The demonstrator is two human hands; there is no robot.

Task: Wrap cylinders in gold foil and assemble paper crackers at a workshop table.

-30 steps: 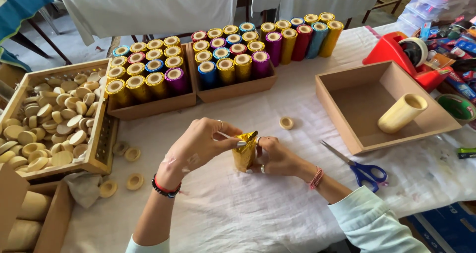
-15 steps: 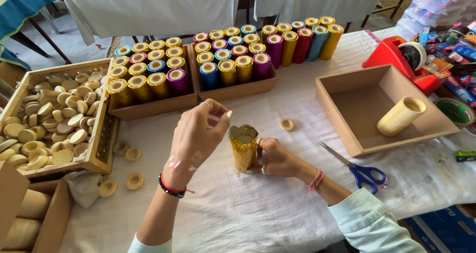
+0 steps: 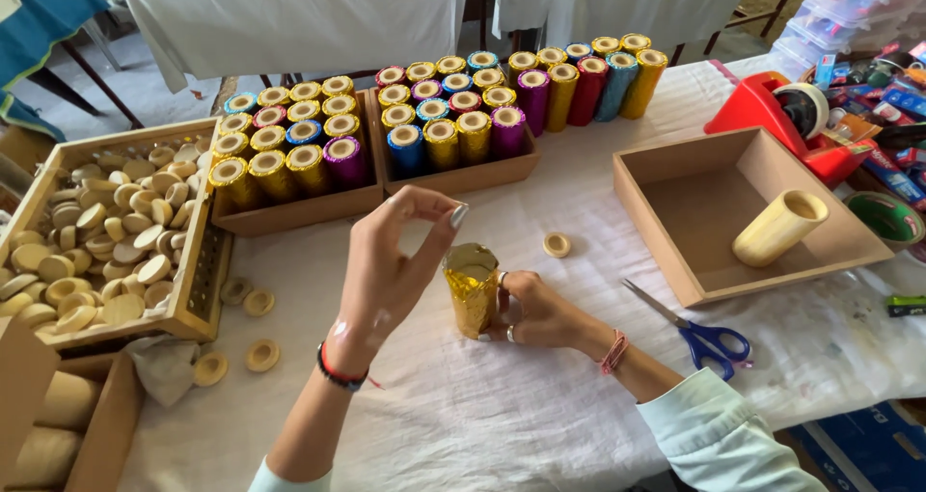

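The right hand (image 3: 535,309) is keeping its grip closed around the gold foil-wrapped tube (image 3: 471,287), standing upright on the desk (image 3: 502,424); the left hand (image 3: 391,260) is hovering above it, fingers pinched, holding nothing visible.

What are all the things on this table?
Gold foil tube: one, upright at centre, held.
Foil tubes: many, gold, blue, pink and purple, in two trays and a back row.
Wooden discs: a heap, tan, in the left crate.
Loose discs: several, tan, on the cloth.
Plain tube: one, cream, in the right box.
Scissors: one, blue handles, right of centre.
Tape dispenser: one, red, far right.
Left hand: raised, fingers pinched.
Right hand: grip on the gold foil tube.
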